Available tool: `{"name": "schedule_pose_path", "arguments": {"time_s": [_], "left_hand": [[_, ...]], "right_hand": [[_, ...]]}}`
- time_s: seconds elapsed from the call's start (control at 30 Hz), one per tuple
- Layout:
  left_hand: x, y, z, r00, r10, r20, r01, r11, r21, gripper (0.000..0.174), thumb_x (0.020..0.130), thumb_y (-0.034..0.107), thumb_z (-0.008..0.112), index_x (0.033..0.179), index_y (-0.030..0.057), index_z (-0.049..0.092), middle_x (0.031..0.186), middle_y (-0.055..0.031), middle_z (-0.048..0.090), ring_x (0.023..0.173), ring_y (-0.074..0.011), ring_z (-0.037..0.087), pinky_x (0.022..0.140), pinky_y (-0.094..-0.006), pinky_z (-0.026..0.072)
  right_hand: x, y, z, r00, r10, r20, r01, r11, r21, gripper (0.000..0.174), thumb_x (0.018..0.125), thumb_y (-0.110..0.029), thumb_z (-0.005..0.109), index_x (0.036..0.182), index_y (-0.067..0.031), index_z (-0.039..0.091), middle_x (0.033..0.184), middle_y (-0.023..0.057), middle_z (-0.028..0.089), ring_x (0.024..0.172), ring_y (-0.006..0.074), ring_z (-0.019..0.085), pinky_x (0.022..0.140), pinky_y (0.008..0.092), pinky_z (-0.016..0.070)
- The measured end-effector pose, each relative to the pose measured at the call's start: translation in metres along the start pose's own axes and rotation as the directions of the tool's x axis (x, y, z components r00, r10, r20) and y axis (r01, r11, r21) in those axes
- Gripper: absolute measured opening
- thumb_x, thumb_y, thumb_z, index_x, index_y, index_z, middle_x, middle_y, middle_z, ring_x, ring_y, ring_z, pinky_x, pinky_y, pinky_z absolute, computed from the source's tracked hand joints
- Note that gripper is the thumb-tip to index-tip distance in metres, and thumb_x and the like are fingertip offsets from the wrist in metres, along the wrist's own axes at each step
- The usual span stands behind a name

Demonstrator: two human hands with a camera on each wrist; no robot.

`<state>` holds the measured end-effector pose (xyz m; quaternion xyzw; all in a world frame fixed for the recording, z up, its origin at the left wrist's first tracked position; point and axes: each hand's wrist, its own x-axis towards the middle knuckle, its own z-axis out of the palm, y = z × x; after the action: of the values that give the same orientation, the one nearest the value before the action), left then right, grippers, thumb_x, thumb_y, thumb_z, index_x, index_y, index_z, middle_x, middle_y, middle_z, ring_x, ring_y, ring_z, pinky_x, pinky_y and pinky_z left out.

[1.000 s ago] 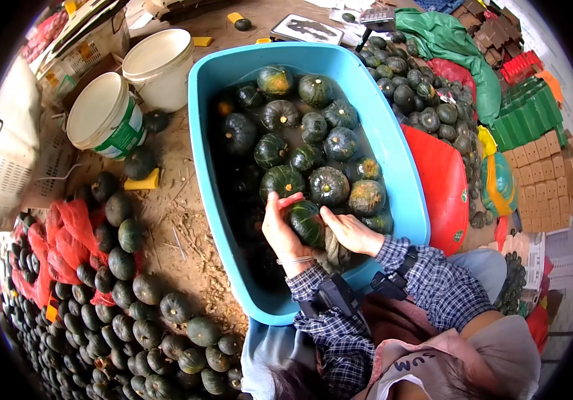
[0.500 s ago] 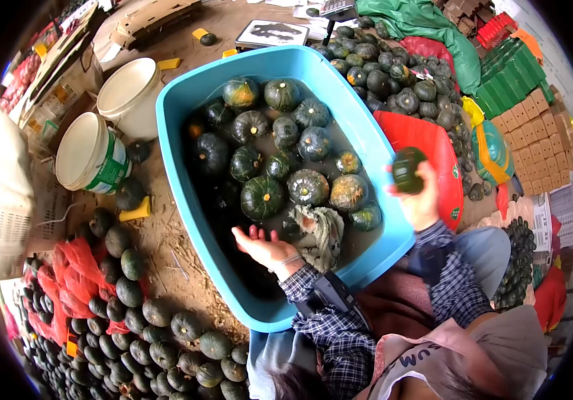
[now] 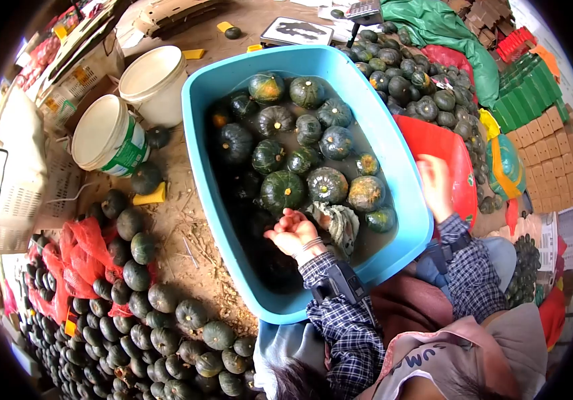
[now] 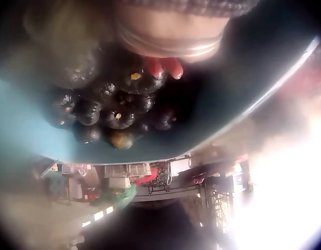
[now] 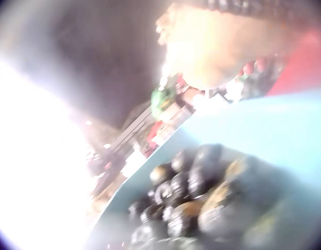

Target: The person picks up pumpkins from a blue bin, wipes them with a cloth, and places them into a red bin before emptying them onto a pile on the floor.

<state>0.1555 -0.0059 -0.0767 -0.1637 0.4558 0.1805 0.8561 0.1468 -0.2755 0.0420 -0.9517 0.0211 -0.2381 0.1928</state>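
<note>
A blue tub (image 3: 196, 167) holds murky water and several dark green squashes, one large striped squash (image 3: 282, 191) among them. Over its near part my left hand (image 3: 293, 233) hangs palm up with loosely bent fingers, nothing in it. Beside that hand a wet, grey-green cloth (image 3: 336, 227) lies among the squashes. My right hand (image 3: 437, 187), blurred, is past the tub's right rim, over a red basin (image 3: 461, 160); no squash shows in it. In the left wrist view, red fingertips (image 4: 173, 67) show below the wrist. The right wrist view shows the right hand (image 5: 207, 47) overexposed.
Squashes (image 3: 165, 339) cover the floor at left, beside red netting (image 3: 80, 250). Two white buckets (image 3: 103, 133) stand left of the tub. More squashes (image 3: 426, 107) are heaped beyond the red basin, near green crates (image 3: 530, 93). A scale (image 3: 298, 31) sits behind the tub.
Both hands held a squash over the tub; the right hand then carried it to the right, over the red basin, and now shows no squash. The cloth stayed in the tub.
</note>
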Motion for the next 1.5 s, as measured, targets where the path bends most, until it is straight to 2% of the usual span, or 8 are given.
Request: {"name": "schedule_pose_path", "arguments": {"time_s": [0.2,0.33,0.4,0.6,0.67,0.97,1.33,1.5], "left_hand": [[0.003,0.014,-0.005,0.881,-0.110,0.461,0.152,0.987,-0.056,0.036,0.100,0.038,0.035,0.094,0.0092,0.055,0.046,0.0020,0.024,0.039,-0.0118,0.021,0.059,-0.0264,0.0437],[-0.029,0.009,0.028,0.887,0.057,0.459,-0.003,0.993,-0.118,0.039,0.095,0.044,0.043,0.129,0.0245,0.046,0.128,-0.0170,0.051,0.103,-0.0257,0.057,0.089,-0.0486,0.0437],[-0.020,0.015,0.019,0.579,-0.118,0.807,0.127,0.990,0.054,0.059,0.088,0.066,0.036,0.133,0.0289,0.043,0.147,-0.0182,0.030,0.136,-0.0328,0.027,0.102,-0.0635,0.0245],[-0.015,0.016,0.014,0.697,0.064,0.714,0.024,0.993,-0.113,0.066,0.088,0.067,0.027,0.142,0.0293,0.031,0.148,-0.0124,0.029,0.139,-0.0268,0.019,0.107,-0.0589,0.0139],[-0.017,0.021,0.017,0.914,0.189,0.360,-0.238,0.967,0.095,0.061,0.091,0.055,0.035,0.144,0.0268,0.026,0.145,-0.0131,0.035,0.137,-0.0276,0.022,0.110,-0.0500,0.0120],[0.009,-0.004,0.000,0.985,0.010,0.175,-0.106,0.829,0.548,0.049,0.085,0.012,0.059,0.131,0.0071,0.042,0.120,-0.0114,0.055,0.106,-0.0263,0.055,0.087,-0.0461,0.0487],[0.052,-0.025,-0.023,0.968,-0.071,0.239,-0.047,0.891,0.452,0.036,0.078,0.000,0.066,0.112,-0.0019,0.057,0.107,-0.0156,0.063,0.100,-0.0297,0.060,0.089,-0.0462,0.0501],[0.016,-0.025,0.005,0.976,0.083,0.202,-0.164,0.891,0.423,0.045,0.068,-0.001,0.073,0.110,-0.0002,0.056,0.103,-0.0102,0.063,0.092,-0.0237,0.061,0.081,-0.0376,0.0527]], "right_hand": [[-0.019,-0.147,0.060,0.606,-0.686,0.402,0.186,0.613,0.768,0.025,0.090,-0.016,0.056,0.111,-0.0030,0.062,0.115,0.0135,0.061,0.114,0.0274,0.055,0.100,0.0377,0.0400],[-0.035,-0.155,0.085,0.421,-0.773,0.474,0.097,0.559,0.824,0.034,0.093,-0.030,0.051,0.120,-0.0103,0.059,0.130,0.0077,0.054,0.127,0.0245,0.043,0.110,0.0473,0.0246],[-0.034,-0.150,0.085,0.417,-0.693,0.588,0.356,0.720,0.596,0.036,0.092,-0.035,0.050,0.125,-0.0186,0.057,0.139,0.0044,0.045,0.134,0.0235,0.035,0.111,0.0549,0.0143],[-0.043,-0.123,0.085,0.831,-0.236,0.503,0.223,0.971,0.088,0.044,0.080,-0.037,0.067,0.100,0.0009,0.055,0.101,0.0194,0.056,0.104,0.0314,0.053,0.084,0.0380,0.0467],[-0.044,-0.127,0.082,0.580,0.112,0.807,0.073,0.979,-0.189,0.046,0.074,-0.033,0.074,0.095,0.0020,0.053,0.098,0.0203,0.053,0.102,0.0314,0.053,0.082,0.0376,0.0478],[-0.064,-0.097,0.155,0.027,-0.401,0.916,0.247,0.890,0.382,0.040,0.071,-0.025,0.068,0.104,-0.0031,0.058,0.115,0.0208,0.053,0.107,0.0367,0.049,0.093,0.0396,0.0393],[-0.054,-0.093,0.135,0.476,-0.024,0.879,-0.158,0.981,0.113,0.028,0.082,-0.018,0.063,0.104,-0.0026,0.056,0.102,0.0156,0.063,0.097,0.0311,0.061,0.084,0.0369,0.0478],[-0.004,-0.117,0.090,0.659,0.056,0.750,-0.731,0.283,0.621,0.020,0.089,-0.006,0.052,0.108,-0.0003,0.052,0.106,0.0064,0.059,0.102,0.0141,0.055,0.090,0.0271,0.0421]]}}
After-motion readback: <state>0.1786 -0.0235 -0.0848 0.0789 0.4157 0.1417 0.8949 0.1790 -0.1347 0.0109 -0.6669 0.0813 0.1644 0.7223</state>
